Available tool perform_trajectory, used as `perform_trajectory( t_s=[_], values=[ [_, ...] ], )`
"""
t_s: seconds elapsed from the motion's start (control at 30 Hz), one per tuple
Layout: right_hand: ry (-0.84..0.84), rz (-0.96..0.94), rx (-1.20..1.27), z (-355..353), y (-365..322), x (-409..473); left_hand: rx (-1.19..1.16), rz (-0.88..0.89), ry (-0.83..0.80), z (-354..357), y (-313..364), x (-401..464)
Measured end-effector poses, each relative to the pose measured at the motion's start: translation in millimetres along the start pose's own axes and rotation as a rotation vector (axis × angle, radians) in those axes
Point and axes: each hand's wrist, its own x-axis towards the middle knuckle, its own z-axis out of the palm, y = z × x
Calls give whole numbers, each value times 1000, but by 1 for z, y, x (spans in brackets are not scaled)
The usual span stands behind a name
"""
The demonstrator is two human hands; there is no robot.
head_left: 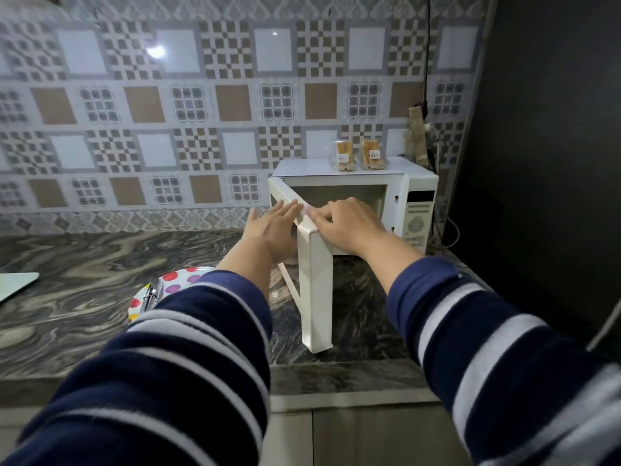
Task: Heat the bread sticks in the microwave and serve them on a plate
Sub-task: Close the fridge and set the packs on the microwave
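we are seeing a white board [15, 284] lying at the left edge of the marbled counter [84, 297], a black cable [427, 45] hanging down the patterned tile wall [168, 112], and tongs [151, 295] near the counter's front.

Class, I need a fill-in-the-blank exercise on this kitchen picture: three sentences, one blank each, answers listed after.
1. The microwave door stands ____.
2. Two packets of bread sticks lie on ____ of the microwave.
3. The polka-dot plate sits on the counter to the ____ of the door.

Answers: open; top; left
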Motion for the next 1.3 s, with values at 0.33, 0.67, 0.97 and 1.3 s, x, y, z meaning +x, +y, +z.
perform_trajectory(
  t_s=[0.33,0.67,0.97,1.3],
  values=[
    [122,-44,145,26,-36,16,175,-6,-97,-35,-51,-19],
    [-96,288,17,-10,33,38,-379,-117,178,-73,19,54],
    [-80,416,-104,-9,132,86,-362,-183,80,-24,61,154],
    [188,309,157,10,255,200,-478,-290,205,33,72,288]
  ],
)
